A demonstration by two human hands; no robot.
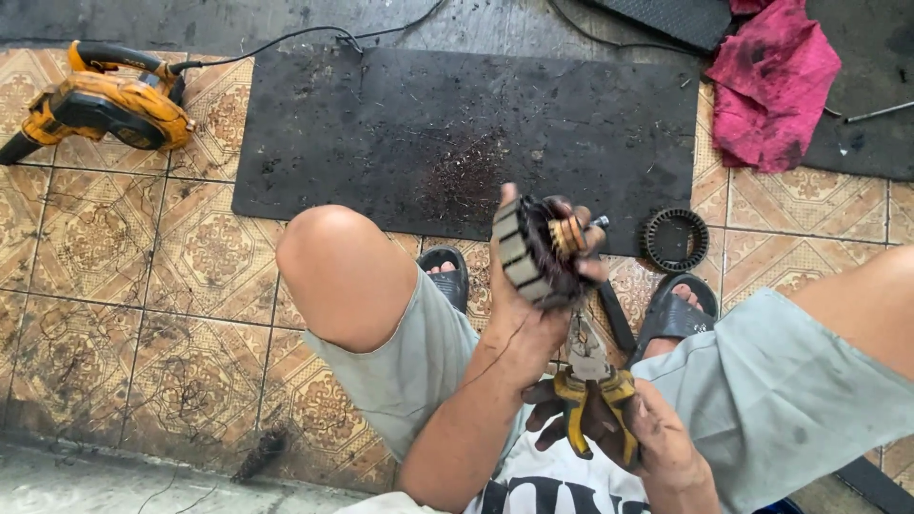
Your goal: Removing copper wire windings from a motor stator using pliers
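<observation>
A yellow blower (pixel 100 103) lies far left on the tiles. The left hand (pixel 522 309) grips a motor armature (pixel 535 249) above the knees. The right hand (pixel 636 433) is wrapped around yellow-handled pliers (pixel 592 381). A pink rag (pixel 769 81) sits top right.

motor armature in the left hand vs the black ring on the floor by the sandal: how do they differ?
The armature is held up in the left hand; the black ring lies flat on the tiled floor, untouched. The armature is a solid slotted core with frayed dark windings and a coppery end; the ring is hollow, ribbed round its rim. The armature looks bulkier than the thin ring. Both are round and dirty. The right hand grips yellow-handled pliers below the armature.
</observation>
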